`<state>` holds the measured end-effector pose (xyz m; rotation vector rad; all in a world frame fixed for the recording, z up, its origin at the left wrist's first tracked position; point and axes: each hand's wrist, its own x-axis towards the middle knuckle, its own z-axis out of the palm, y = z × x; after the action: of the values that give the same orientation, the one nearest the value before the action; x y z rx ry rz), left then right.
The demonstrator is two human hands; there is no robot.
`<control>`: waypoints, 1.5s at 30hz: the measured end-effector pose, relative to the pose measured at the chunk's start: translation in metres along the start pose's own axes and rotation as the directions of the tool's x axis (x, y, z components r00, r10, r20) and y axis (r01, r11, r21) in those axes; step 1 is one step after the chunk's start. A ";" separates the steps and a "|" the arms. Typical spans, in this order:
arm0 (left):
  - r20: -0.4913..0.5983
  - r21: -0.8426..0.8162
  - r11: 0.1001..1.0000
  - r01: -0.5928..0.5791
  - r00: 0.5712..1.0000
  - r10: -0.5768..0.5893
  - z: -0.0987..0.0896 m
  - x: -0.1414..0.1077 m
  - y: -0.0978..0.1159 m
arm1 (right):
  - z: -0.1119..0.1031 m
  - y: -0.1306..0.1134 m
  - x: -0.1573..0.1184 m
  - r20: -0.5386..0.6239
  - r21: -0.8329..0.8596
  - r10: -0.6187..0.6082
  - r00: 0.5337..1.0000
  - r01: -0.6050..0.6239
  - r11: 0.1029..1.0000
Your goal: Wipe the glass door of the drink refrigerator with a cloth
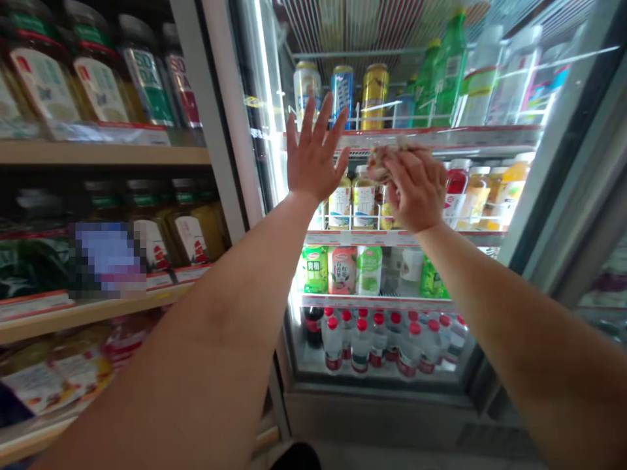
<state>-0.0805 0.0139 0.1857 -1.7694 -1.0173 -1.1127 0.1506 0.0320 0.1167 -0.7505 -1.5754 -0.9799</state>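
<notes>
My left hand [315, 156] is raised with its fingers spread, in front of the upper shelves of a lit drinks fridge. Nothing is in it; I cannot tell whether its palm touches glass. To its right, my right hand [415, 186] is closed over a crumpled cloth [382, 162], which shows at the fingertips. Behind the left fingers stand a white can [307, 85], a blue can [341, 91] and, farther right, a gold can [375, 96]. Below the hands are bottles with white labels [363, 201], partly hidden.
Green bottles [449, 72] stand upper right in the fridge. Lower down are drink cartons [341, 269] and several red-capped water bottles [361, 346]. On the left, wooden shelves [105, 154] hold large juice bottles [46, 81]. A metal door frame [553, 170] runs along the right.
</notes>
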 end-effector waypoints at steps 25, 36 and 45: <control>0.024 -0.109 0.993 0.047 0.999 -0.045 0.000 0.001 0.001 | -0.003 -0.009 -0.015 0.016 -0.072 0.001 1.000 0.000 0.997; 0.043 -0.067 0.995 0.074 0.997 -0.071 -0.003 0.002 0.004 | 0.007 0.000 -0.016 -0.215 -0.089 0.130 0.968 -0.152 0.984; 0.047 -0.080 0.997 0.017 0.999 -0.013 0.000 -0.001 0.000 | 0.008 0.001 -0.015 -0.250 -0.033 0.204 0.947 -0.219 0.975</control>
<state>-0.0806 0.0138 0.1848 -1.8625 -1.0278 -1.1409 0.1515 0.0398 0.1013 -0.7905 -1.2290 -0.9262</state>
